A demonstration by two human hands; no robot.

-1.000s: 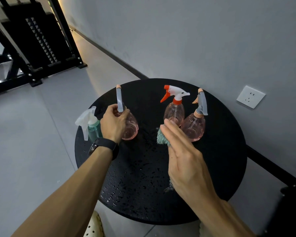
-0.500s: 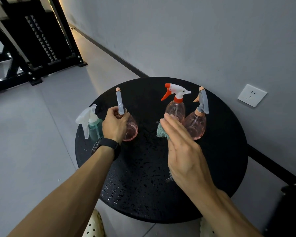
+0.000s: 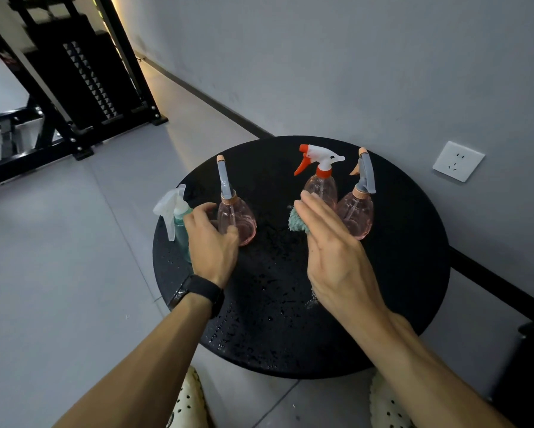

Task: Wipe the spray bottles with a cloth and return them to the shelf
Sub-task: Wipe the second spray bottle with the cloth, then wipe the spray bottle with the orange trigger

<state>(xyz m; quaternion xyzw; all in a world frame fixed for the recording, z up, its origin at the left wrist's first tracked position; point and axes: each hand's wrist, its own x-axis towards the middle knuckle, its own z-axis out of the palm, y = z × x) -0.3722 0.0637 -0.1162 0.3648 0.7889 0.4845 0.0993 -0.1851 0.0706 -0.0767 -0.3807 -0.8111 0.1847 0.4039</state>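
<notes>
Your left hand's fingers (image 3: 204, 210) curl loosely beside the pink bottle with the grey sprayer (image 3: 236, 219); the thumb lies against its lower side, the other fingers sit behind its left flank, and you cannot tell whether they actually grip it. That left hand (image 3: 211, 239) wears a black watch (image 3: 199, 292) at the wrist and hides part of the teal bottle with the clear sprayer (image 3: 176, 216), which stands just to its left near the table's edge.

Your right hand's fingers (image 3: 313, 211) are straight and pressed together, flat over a teal cloth (image 3: 297, 221) whose fluffy edge shows under the fingertips. The right hand (image 3: 336, 257) holds the cloth just in front of the pink bottle with the white and orange sprayer (image 3: 321, 183). Right beside that one stands another pink bottle with a grey sprayer (image 3: 356, 213), close to or touching it.

All four bottles stand upright on the round black table (image 3: 413, 273), whose top is speckled with water drops. A white wall socket (image 3: 458, 161) sits on the grey wall to the right, and black metal equipment (image 3: 83, 81) stands on the floor at the far left.
</notes>
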